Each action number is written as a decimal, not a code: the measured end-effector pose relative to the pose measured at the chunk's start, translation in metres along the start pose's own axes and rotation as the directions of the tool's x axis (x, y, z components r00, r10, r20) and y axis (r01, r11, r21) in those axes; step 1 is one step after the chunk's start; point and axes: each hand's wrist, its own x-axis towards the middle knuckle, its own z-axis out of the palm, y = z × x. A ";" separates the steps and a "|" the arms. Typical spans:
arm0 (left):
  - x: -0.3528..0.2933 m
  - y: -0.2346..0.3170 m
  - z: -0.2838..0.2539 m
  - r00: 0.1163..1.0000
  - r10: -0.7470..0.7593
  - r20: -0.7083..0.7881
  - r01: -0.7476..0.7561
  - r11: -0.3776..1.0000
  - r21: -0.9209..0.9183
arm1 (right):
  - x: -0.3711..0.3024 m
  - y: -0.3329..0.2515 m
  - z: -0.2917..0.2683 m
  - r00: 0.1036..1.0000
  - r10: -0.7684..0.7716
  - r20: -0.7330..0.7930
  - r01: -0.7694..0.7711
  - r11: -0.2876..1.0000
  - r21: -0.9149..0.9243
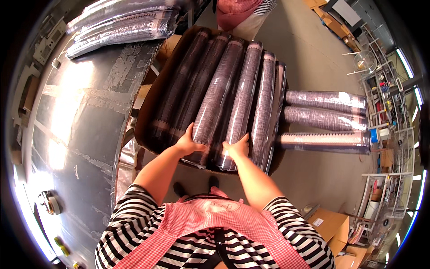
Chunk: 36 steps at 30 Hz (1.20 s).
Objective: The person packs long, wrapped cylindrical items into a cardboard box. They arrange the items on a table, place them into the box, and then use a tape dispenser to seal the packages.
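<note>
Several long dark patterned rolls wrapped in clear plastic stand side by side, slanted, in a large open cardboard box. My left hand grips the near end of a middle roll, its thumb across the top and its fingers down the left side. Just to the right, my right hand is on the near part of the neighbouring roll, thumb on the left and fingers curled over the right side. The fingertips of both hands are partly hidden between the rolls.
A dark worktable with a tape roll stretches along the left; wrapped rolls lie at its far end. More rolls jut out right of the box. Another person stands beyond it. A carton sits lower right.
</note>
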 end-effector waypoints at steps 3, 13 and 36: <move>-0.060 0.018 -0.035 0.918 0.124 0.378 0.137 0.793 -0.593 | -0.008 0.034 -0.021 0.924 -0.221 0.313 -0.082 0.685 0.724; -0.193 -0.011 -0.030 0.895 0.196 0.400 0.335 0.296 -0.895 | -0.120 0.088 -0.091 0.334 -0.814 0.475 -0.914 -0.156 0.376; -0.122 0.057 -0.011 0.921 -0.019 0.389 0.251 0.794 -0.554 | -0.125 0.094 -0.046 0.681 -0.343 0.647 -0.557 0.331 0.762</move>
